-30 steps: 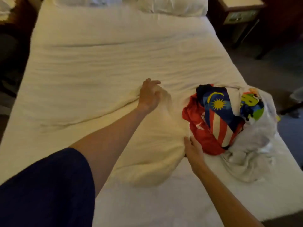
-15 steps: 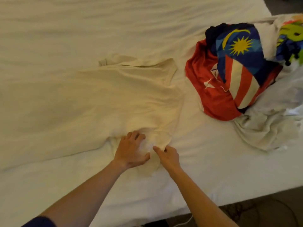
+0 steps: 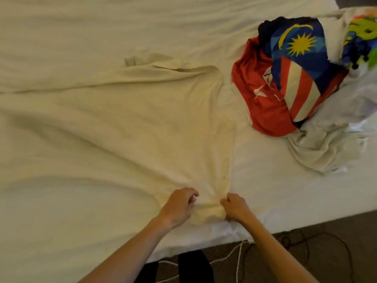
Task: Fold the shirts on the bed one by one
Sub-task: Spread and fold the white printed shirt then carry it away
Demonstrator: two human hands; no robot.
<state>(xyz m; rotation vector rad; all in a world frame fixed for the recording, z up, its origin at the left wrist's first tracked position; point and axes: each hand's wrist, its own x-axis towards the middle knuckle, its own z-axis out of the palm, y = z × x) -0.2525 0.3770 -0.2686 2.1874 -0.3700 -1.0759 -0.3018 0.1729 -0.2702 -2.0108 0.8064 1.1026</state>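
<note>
The shirt pile runs off the right edge. The cream shirt exits left. Both hands' fingertips are buried in its bunched near edge.

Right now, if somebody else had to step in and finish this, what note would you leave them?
Left hand: grips the near edge of the cream shirt.
Right hand: grips the same edge, close beside the left.
The cream shirt lies spread on the bed, still wrinkled, no fold made.
To its right sits the unfolded pile: red shirt, flag-print shirt, white garments.
Done: one shirt laid out.
Left: fold it, then each shirt in the pile.
</note>
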